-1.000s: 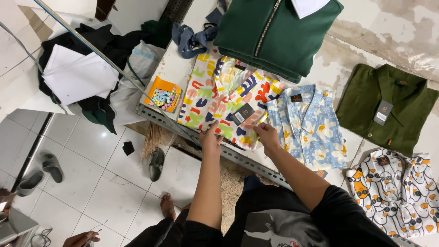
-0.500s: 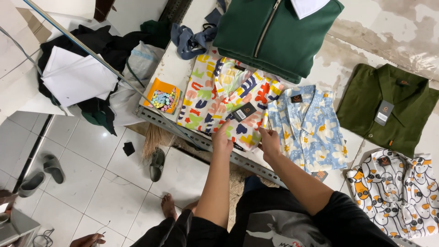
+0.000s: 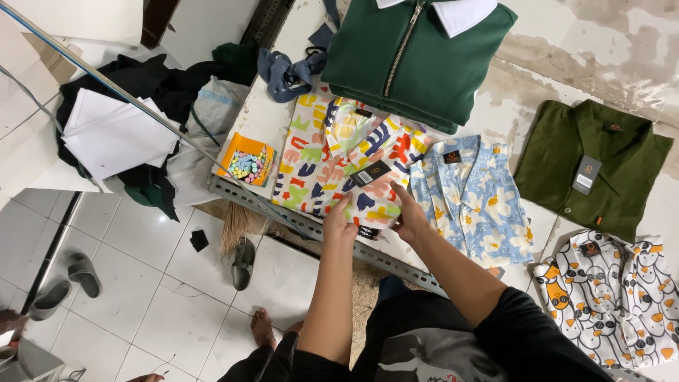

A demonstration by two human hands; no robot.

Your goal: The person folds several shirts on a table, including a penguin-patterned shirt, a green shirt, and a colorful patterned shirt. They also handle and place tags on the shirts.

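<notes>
Left hand [image 3: 340,225], right hand [image 3: 409,218] apparently pinching lower edge of folded multicoloured shirt [image 3: 339,159] on table [image 3: 265,120].

Both hands, left hand [image 3: 339,225] and right hand [image 3: 409,216], have closed in on the multicoloured shirt's [image 3: 332,152] hem.

Item: multicolour abstract-print shirt [image 3: 339,159] | state: folded, collar up, dark hang tag on the chest | pose: flat on the white counter [image 3: 263,120], lower hem at the near edge | relative to grip: left grip [image 3: 341,225] and right grip [image 3: 408,216] both rest on the hem, shirt body just beyond the fingers.
</notes>
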